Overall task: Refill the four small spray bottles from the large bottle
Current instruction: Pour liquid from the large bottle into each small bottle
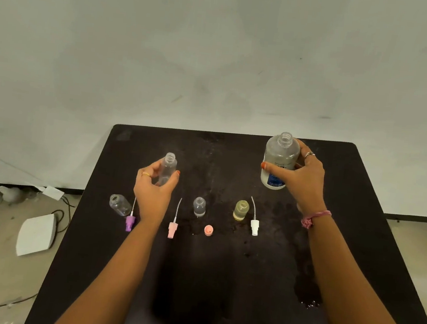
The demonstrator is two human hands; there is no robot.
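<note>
Matt black counter (pixel 221 269), slightly rough and mottled, with glossy wet patches near its right edge. Clear, smooth plastic on the large bottle (pixel 279 160), with a glossy blue-and-white label. Clear glossy plastic too on the small bottle (pixel 167 168) left of the large bottle, and on the three others standing nearer. Opaque matt plastic on the purple sprayer (pixel 130 223), pink sprayer (pixel 172 229), white sprayer (pixel 254 226) and pink cap (pixel 208 230). Braided pink thread bracelet (pixel 313 218); shiny metal rings.
</note>
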